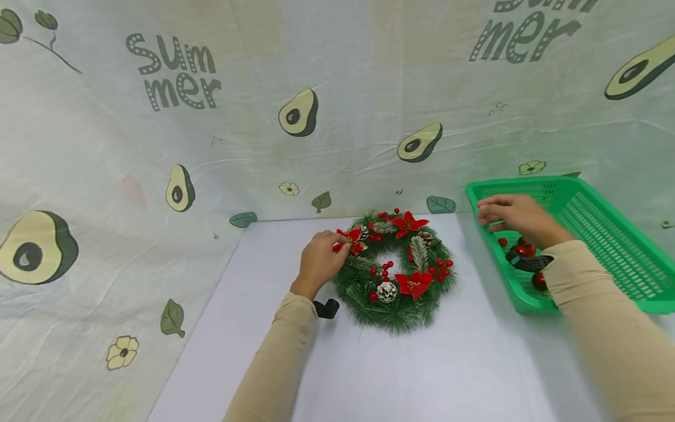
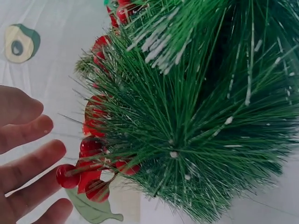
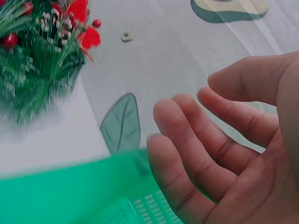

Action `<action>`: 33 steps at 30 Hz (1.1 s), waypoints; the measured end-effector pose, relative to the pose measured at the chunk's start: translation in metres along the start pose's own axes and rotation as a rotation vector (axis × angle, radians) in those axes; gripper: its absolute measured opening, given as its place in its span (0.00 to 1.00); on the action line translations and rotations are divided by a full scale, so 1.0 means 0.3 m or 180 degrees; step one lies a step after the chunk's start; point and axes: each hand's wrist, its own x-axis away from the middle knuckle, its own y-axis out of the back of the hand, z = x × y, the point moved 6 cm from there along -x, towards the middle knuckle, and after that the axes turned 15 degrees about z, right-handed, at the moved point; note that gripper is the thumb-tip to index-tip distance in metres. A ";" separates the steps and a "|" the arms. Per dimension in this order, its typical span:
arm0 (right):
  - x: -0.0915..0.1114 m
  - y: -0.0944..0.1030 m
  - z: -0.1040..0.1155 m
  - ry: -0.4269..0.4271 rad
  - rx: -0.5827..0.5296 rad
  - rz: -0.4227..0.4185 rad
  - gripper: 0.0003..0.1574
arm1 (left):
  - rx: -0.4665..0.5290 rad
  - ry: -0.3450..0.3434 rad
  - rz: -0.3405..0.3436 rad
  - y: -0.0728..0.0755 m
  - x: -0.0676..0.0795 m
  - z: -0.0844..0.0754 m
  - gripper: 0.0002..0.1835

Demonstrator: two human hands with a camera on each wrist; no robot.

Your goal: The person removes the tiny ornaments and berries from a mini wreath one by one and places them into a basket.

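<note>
A green wreath [image 1: 396,316] lies on the white surface, trimmed with red poinsettias [image 1: 414,283], red berries [image 1: 442,271], frosted sprigs and pine cones [image 1: 387,291]. At its upper left side is my left hand [image 1: 323,261], fingertips right at a poinsettia [image 1: 352,240]. In the left wrist view the fingers [image 2: 35,165] are spread and loosely bent, close beside the berries [image 2: 68,176]. My right hand [image 1: 519,218] hovers over the left rim of a green basket [image 1: 622,228]. Its fingers [image 3: 191,144] are relaxed with nothing between them.
Shiny red balls [image 1: 539,281] and small red pieces lie in the basket's left part, below the right wrist. Behind the table hangs a pale cloth [image 1: 358,70] printed with avocados and leaves. Black wrist cameras [image 1: 327,309] sit on both wrists.
</note>
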 end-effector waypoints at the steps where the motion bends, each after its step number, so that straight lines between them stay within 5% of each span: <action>1: -0.007 -0.004 0.003 0.0009 -0.0032 -0.0008 0.37 | -0.0019 0.0009 0.0030 -0.002 -0.007 -0.003 0.09; 16: -0.149 -0.130 0.072 0.0173 -0.0684 0.0063 0.33 | -0.0337 0.0006 0.0052 -0.022 -0.051 -0.018 0.08; 33: -0.281 -0.311 0.133 0.0304 -0.0824 0.0242 0.31 | -0.0702 0.0004 0.0378 -0.055 -0.101 -0.033 0.09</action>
